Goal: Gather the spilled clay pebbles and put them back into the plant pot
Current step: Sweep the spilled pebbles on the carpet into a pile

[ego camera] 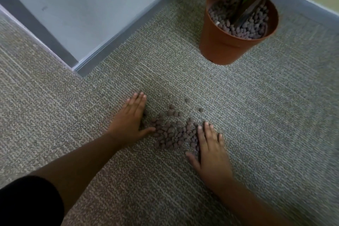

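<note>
A pile of brown clay pebbles [174,134] lies on the grey carpet between my two hands. My left hand [129,119] rests flat on the carpet at the pile's left edge, fingers together and pointing away from me. On the pile's right edge my right hand [211,148] lies flat with its fingers spread, touching the outer pebbles. Neither hand holds anything. A few loose pebbles [187,100] lie scattered just beyond the pile. The terracotta plant pot [220,42] stands upright at the upper right, filled with pebbles around green stems.
A white wall with a grey skirting board [117,38] runs diagonally at the upper left and ends in a corner. Another skirting board [302,5] passes behind the pot. Open carpet [183,71] separates the pile from the pot.
</note>
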A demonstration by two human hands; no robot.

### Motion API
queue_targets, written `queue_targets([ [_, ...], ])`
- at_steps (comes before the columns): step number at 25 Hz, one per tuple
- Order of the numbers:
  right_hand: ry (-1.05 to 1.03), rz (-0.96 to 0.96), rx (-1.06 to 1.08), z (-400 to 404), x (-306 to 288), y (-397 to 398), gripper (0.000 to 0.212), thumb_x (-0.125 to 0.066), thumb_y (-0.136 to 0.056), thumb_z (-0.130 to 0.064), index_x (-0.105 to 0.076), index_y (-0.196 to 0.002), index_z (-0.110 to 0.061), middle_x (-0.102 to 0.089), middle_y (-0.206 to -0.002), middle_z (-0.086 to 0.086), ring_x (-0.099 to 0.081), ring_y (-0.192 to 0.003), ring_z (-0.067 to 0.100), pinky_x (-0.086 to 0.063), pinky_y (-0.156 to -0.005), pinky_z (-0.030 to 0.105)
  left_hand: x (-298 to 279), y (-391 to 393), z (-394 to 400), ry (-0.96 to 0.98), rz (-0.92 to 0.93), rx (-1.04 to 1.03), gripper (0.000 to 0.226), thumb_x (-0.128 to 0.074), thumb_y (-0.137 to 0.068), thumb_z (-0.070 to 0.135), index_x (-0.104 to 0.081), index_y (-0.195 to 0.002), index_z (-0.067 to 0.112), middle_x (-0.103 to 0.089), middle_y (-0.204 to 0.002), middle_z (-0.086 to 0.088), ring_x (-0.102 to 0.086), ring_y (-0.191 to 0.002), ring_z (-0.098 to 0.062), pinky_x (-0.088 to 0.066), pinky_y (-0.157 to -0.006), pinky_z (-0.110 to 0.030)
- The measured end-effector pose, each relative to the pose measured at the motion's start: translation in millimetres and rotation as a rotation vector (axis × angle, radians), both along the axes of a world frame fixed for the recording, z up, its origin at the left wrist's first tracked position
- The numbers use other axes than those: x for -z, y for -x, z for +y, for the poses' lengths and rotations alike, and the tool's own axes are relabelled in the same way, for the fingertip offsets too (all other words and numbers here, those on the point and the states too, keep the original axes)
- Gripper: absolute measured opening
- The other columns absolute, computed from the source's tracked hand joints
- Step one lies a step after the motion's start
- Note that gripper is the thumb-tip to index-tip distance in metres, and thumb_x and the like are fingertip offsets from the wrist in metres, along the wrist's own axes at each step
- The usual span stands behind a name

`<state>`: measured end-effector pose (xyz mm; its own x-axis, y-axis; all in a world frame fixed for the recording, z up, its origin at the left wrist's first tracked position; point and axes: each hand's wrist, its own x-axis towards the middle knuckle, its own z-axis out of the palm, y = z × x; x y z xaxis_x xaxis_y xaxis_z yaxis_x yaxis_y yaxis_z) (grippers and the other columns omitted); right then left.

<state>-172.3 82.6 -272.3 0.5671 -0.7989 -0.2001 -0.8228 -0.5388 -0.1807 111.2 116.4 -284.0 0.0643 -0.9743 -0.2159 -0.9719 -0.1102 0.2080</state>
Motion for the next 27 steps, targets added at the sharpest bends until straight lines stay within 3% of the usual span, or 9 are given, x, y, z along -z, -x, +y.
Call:
queue_targets([
  [3, -0.070, -0.026, 0.034, -19, -1, -30, 0.082, -0.022, -0.088, -0.064, -0.006, -0.151, -0.012, -0.003, -0.160, 0.008, 0.002, -0.147, 0.025, 0.000, -0.118, 0.039, -2, 34, -17, -0.021, 0.192, -0.018, 0.104, -0.019, -0.074, 0.081, 0.001, -0.148, 0.011, -0.008, -0.159, -0.006, 0.006, -0.145, -0.018, 0.003, -0.118, -0.034],
  [5, -0.120, 0.020, -0.015, -29, -4, -47, 0.084, -0.024, -0.089, -0.063, 0.000, -0.151, -0.012, 0.000, -0.161, 0.009, 0.008, -0.148, 0.027, 0.005, -0.118, 0.038, -10, 38, -30, 0.000, 0.355, -0.118, 0.084, -0.037, -0.086, 0.062, -0.014, -0.149, 0.011, -0.014, -0.159, -0.005, 0.000, -0.147, -0.017, 0.001, -0.118, -0.032],
  [9, -0.315, 0.133, -0.116, -52, -38, -50, 0.088, -0.044, -0.088, -0.058, -0.001, -0.151, -0.015, 0.004, -0.161, 0.008, 0.006, -0.148, 0.028, -0.007, -0.119, 0.039, -51, 17, -53, -0.202, 0.370, -0.138, 0.057, -0.048, -0.095, 0.028, -0.029, -0.146, 0.012, -0.026, -0.156, -0.009, -0.022, -0.145, -0.020, -0.018, -0.116, -0.026],
  [12, -0.310, 0.211, -0.221, -83, -83, -47, 0.072, -0.050, -0.091, -0.046, -0.019, -0.150, -0.017, -0.008, -0.161, 0.006, -0.006, -0.148, 0.026, -0.012, -0.119, 0.041, -84, 15, -63, -0.404, 0.335, -0.157, 0.072, -0.056, -0.091, 0.032, -0.021, -0.147, 0.002, -0.021, -0.156, -0.018, -0.020, -0.145, -0.026, -0.019, -0.119, -0.031],
  [14, -0.276, 0.240, -0.216, -93, -112, -49, 0.062, -0.049, -0.092, -0.040, -0.030, -0.146, -0.018, -0.017, -0.159, 0.007, -0.013, -0.147, 0.026, -0.013, -0.120, 0.040, -94, 26, -55, -0.511, 0.320, -0.196, 0.069, -0.062, -0.087, 0.025, -0.030, -0.143, 0.000, -0.033, -0.150, -0.021, -0.032, -0.139, -0.030, -0.027, -0.115, -0.036],
  [16, -0.284, 0.259, -0.185, -91, -125, -51, 0.053, -0.050, -0.092, -0.037, -0.041, -0.140, -0.017, -0.031, -0.152, 0.009, -0.029, -0.140, 0.027, -0.025, -0.116, 0.038, -92, 49, -39, -0.612, 0.296, -0.248, 0.073, -0.061, -0.086, 0.020, -0.022, -0.145, 0.000, -0.029, -0.150, -0.022, -0.034, -0.137, -0.034, -0.032, -0.113, -0.037],
  [19, -0.366, 0.248, -0.165, -63, -129, -47, 0.038, -0.047, -0.091, -0.033, -0.055, -0.124, -0.016, -0.049, -0.133, 0.010, -0.049, -0.122, 0.029, -0.043, -0.102, 0.036, -93, 70, -19, -0.578, 0.275, -0.249, 0.088, -0.057, -0.088, 0.022, 0.003, -0.149, 0.003, -0.013, -0.155, -0.023, -0.030, -0.139, -0.036, -0.031, -0.113, -0.039],
  [23, -0.412, 0.160, -0.188, 1, -125, -43, 0.028, -0.044, -0.090, -0.028, -0.065, -0.109, -0.027, -0.060, -0.124, 0.002, -0.052, -0.119, 0.021, -0.033, -0.105, 0.033, -103, 65, -22, -0.559, 0.308, -0.304, 0.087, -0.054, -0.089, 0.011, 0.009, -0.147, -0.001, -0.045, -0.139, -0.027, -0.048, -0.126, -0.038, -0.041, -0.104, -0.042],
  [27, -0.442, 0.033, -0.253, 44, -112, -66, 0.029, -0.042, -0.092, -0.026, -0.065, -0.110, -0.022, -0.061, -0.123, 0.006, -0.051, -0.119, 0.024, -0.033, -0.104, 0.035, -103, 63, -35, -0.439, 0.168, -0.366, 0.069, -0.039, -0.094, 0.007, 0.003, -0.148, -0.002, -0.052, -0.134, -0.023, -0.050, -0.125, -0.034, -0.041, -0.102, -0.041],
])
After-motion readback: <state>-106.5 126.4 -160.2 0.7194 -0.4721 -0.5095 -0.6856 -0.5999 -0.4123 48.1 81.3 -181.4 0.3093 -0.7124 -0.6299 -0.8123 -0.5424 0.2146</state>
